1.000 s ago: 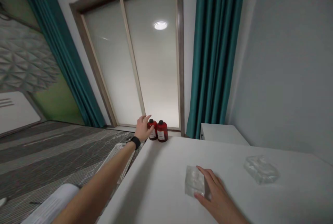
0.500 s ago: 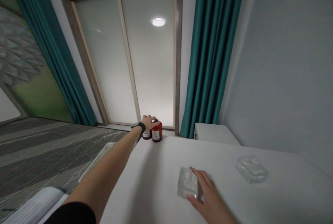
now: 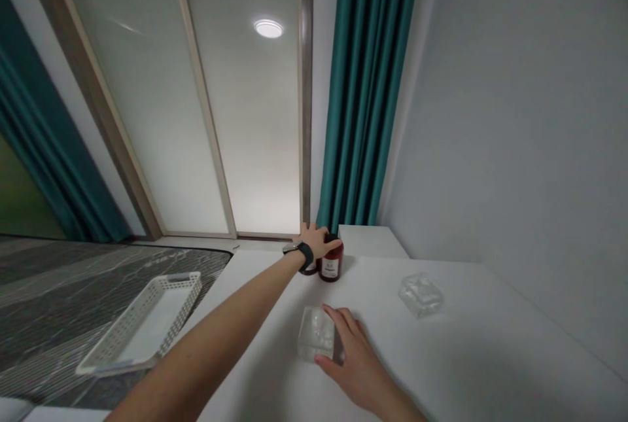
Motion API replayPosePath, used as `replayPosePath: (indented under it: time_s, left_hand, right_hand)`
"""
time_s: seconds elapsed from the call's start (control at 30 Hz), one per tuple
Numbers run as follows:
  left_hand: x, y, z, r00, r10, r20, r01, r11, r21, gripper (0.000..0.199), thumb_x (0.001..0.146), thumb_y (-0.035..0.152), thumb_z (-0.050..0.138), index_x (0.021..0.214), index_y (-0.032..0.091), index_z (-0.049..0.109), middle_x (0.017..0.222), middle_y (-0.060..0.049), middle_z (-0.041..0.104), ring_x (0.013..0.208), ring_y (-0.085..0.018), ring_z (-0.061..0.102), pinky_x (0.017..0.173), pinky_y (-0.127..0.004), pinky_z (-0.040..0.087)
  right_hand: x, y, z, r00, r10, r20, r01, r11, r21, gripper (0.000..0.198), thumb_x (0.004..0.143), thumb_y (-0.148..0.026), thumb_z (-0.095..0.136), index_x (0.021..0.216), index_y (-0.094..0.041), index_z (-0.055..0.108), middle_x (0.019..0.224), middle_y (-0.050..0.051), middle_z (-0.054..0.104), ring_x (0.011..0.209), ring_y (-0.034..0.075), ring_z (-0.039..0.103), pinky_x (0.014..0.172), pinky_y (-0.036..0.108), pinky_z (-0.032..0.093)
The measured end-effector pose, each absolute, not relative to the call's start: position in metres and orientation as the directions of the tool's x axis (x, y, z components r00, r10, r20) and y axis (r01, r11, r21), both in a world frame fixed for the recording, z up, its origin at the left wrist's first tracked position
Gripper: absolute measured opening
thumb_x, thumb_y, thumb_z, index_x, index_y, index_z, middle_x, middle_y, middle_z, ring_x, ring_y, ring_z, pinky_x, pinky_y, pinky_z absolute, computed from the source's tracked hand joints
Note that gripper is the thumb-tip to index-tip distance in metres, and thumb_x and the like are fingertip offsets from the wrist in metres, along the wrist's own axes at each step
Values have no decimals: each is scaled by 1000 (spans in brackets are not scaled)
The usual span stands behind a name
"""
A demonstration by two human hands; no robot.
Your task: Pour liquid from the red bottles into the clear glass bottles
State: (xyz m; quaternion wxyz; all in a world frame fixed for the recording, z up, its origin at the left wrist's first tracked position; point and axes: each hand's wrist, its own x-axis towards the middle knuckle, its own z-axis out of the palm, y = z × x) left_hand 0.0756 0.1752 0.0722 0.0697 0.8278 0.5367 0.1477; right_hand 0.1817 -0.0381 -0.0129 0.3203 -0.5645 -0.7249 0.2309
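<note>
My left hand (image 3: 316, 241), with a black watch on its wrist, is closed over the tops of two dark red bottles at the far edge of the white table (image 3: 383, 356). The right bottle (image 3: 330, 265) shows its white label. Behind my wrist, most of the left bottle (image 3: 309, 269) is hidden. Nearer to me, a clear square glass block or dish (image 3: 315, 335) rests on the table, and my right hand (image 3: 350, 356) holds its right side between thumb and fingers. A second, similar clear glass piece (image 3: 420, 295) lies farther right, apart from both hands.
A white perforated basket (image 3: 189, 301) sits left of the table, above the grey patterned surface (image 3: 49, 298). Beyond the table's far edge stands a white cabinet (image 3: 370, 242), beside a teal curtain (image 3: 366, 114). A grey wall (image 3: 515, 114) borders the right side.
My left hand and the red bottles have shifted right along the far edge, away from the table's left corner. The view has turned right, showing more of the basket. My right hand stays at the glass piece.
</note>
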Motion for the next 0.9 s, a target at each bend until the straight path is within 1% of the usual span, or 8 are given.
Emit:
replayPosePath:
  time_s: [0.2,0.3,0.37,0.53,0.6,0.67,0.8,0.9]
  left_hand:
    - [90,163,77,397,884,246,808,-464,364,85,80,80,45,138,18,47,136,-21,53,127,-47,42,95,-64,41]
    - [68,157,85,373,860,349,767,-497,406,71,92,64,43,145,17,37,142,-20,48,132,-41,39,106,-62,33]
    - [46,149,87,374,827,420,723,-544,427,53,97,50,43,142,20,40,141,-14,50,134,-32,39,113,-50,30]
    - [-9,100,58,321,817,478,612,-565,554,43,105,36,17,124,17,50,116,-12,62,110,-23,59,97,-37,49]
    - [-23,76,38,417,795,441,348,-588,730,40,104,43,25,122,19,52,105,-10,65,102,-23,62,92,-38,51]
    - [-29,56,20,515,752,411,229,-583,780,43,101,49,35,130,20,49,116,-12,63,110,-26,59,96,-41,48]
    - [-24,32,-1,632,692,349,227,-596,770,76,86,50,65,147,21,31,138,-15,50,126,-32,50,106,-48,41]
    - [-16,29,-5,635,698,332,269,-602,751,63,82,38,71,136,20,45,131,-14,55,121,-31,53,106,-48,41]
  right_hand:
    - [182,-37,-15,-160,969,189,651,247,-718,73,77,-18,68,144,-29,42,136,7,53,126,26,51,108,40,41]
    - [188,-37,-16,-205,961,184,602,272,-751,73,80,-24,66,147,-27,39,140,9,50,130,27,48,111,42,38]
    - [195,-35,-15,-228,948,222,515,311,-798,61,90,-31,55,148,-26,37,143,10,48,134,25,46,113,43,36]
    - [215,-16,-19,56,928,370,380,322,-867,42,99,-37,35,137,-25,47,130,10,56,123,24,55,104,42,45]
    - [220,-7,-26,175,906,385,408,289,-866,38,97,-37,39,130,-22,51,119,11,60,113,24,59,98,41,49]
    - [220,1,-36,238,873,426,450,290,-845,36,94,-33,45,126,-21,53,112,10,61,104,23,62,92,41,52]
    - [214,6,-51,264,821,506,507,328,-797,40,89,-24,49,129,-22,50,113,10,59,108,24,59,90,43,54]
    - [209,14,-52,272,798,538,532,341,-775,50,86,-26,54,135,-22,44,124,13,54,119,28,53,96,48,50]
